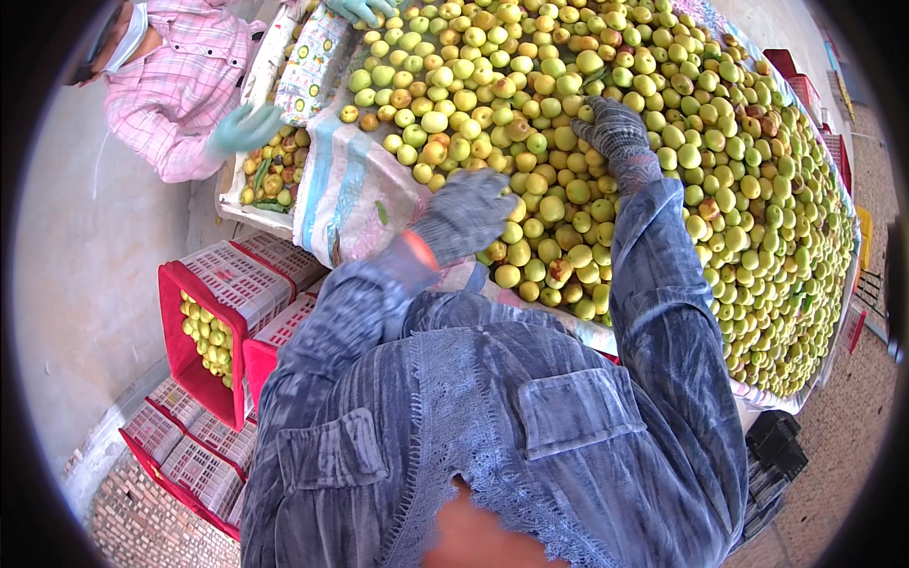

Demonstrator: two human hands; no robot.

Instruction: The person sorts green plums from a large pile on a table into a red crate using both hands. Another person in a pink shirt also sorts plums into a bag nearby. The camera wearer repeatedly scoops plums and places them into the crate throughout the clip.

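Observation:
A broad heap of small yellow-green fruits (547, 188), which look like jujubes, covers the sorting table before me; some have brown patches. My right hand (612, 131), in a grey knit glove, reaches into the heap with thumb and fingers about one fruit (586, 113). Whether it grips that fruit is not clear. At the heap's near left edge is my left hand (470, 213), gloved alike with an orange cuff and blurred. Its fingers curl downward, and what lies under them is hidden. Beside it, a printed woven sheet (366, 192) covers part of the table.
Across the left corner, a person in a pink plaid shirt (177, 85) works with green gloves (245, 130) above a bin of browner fruits (273, 167). Red-and-white plastic crates (241, 284) stand at my lower left, one holding fruits (208, 337). Black objects (774, 447) stand at lower right.

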